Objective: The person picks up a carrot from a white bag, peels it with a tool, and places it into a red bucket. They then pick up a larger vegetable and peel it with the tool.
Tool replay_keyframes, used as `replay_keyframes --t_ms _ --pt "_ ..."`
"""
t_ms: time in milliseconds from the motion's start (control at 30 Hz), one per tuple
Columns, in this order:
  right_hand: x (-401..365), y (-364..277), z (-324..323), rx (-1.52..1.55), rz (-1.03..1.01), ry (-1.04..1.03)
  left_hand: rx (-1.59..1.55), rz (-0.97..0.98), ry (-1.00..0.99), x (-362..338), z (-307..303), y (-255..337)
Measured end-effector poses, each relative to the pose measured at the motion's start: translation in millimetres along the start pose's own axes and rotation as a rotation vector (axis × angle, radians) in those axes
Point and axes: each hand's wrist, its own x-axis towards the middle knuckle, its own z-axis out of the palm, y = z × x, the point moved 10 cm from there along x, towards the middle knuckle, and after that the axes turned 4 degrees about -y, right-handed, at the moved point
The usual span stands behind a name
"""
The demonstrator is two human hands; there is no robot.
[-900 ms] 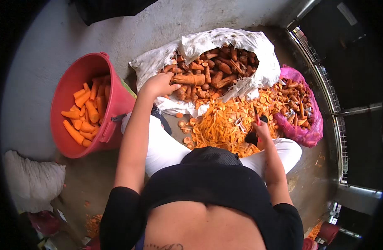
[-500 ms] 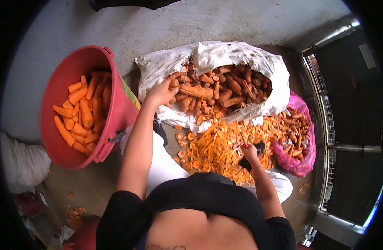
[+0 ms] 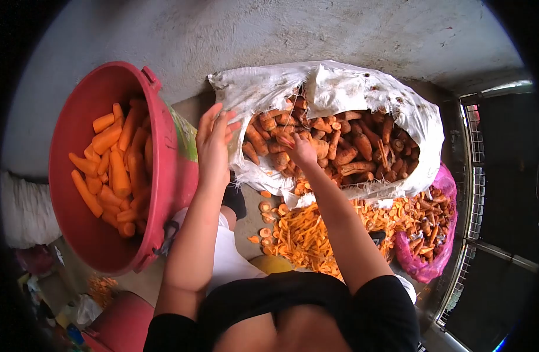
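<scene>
My left hand (image 3: 215, 138) is raised at the left side of the white woven sack (image 3: 387, 88), fingers apart and holding nothing. My right hand (image 3: 303, 151) reaches over the unpeeled carrots (image 3: 357, 144) in the sack's torn opening. A bit of red shows at its fingers, apparently the handle of a peeler (image 3: 287, 140); the blade cannot be made out. Below the sack, orange peelings (image 3: 305, 232) lie heaped on the floor between my legs, with round carrot ends (image 3: 265, 207) beside them.
On the left a large red bucket (image 3: 155, 193) leans toward me, with peeled carrots (image 3: 120, 173) inside. A pink mesh bag (image 3: 448, 226) of small carrot pieces stands to the right, near a dark framed panel (image 3: 504, 176). Behind the sack rises a grey wall (image 3: 269, 35).
My left hand has come off the carrots and lifted left, opening. My right hand has moved up from the peelings to the carrots in the sack. The view has shifted slightly.
</scene>
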Motion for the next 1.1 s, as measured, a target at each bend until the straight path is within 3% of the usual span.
replay_keyframes --t_ms 267,400,433,567,700,733,800,867,933,1067,1100 --pt "43.7 3.5 41.2 -0.278 0.010 -0.051 0.001 -0.094 -0.087 -4.9 18.5 -10.5" --pt "33.1 -8.8 35.3 -0.371 -0.134 -0.177 0.060 -0.100 -0.102 -5.8 23.9 -17.4" --pt "24.6 -10.1 27.0 -0.388 -0.165 -0.071 0.070 -0.098 -0.104 -4.8 22.8 -19.6" --pt "-13.1 27.4 -28.9 0.006 -0.122 0.159 0.142 -0.104 -0.146 -2.5 25.4 -23.9" --pt "-108.7 69.1 -109.6 0.774 -0.052 0.596 0.322 -0.044 -0.480 -2.3 63.3 -52.0" --pt "-119.1 65.6 -114.4 0.979 -0.123 0.531 0.475 -0.041 -0.604 -11.0 76.5 -55.3" --pt "-170.5 44.0 -145.5 1.185 -0.156 0.434 0.792 0.189 -0.746 -37.0 102.8 -44.6" --pt "-223.2 14.8 -184.6 1.178 -0.268 0.428 1.065 0.430 -0.848 -77.6 131.7 -29.2" --pt "-269.6 -9.6 -213.2 1.150 -0.344 0.464 1.026 0.654 -0.857 -123.7 157.9 -9.8" --pt "-332.9 -25.0 -219.3 1.088 -0.354 0.473 0.532 0.508 -1.022 -183.3 186.6 -13.0" --pt "-337.1 -10.8 -211.1 1.003 -0.310 0.495 0.583 0.487 -1.016 -190.9 187.2 -16.6"
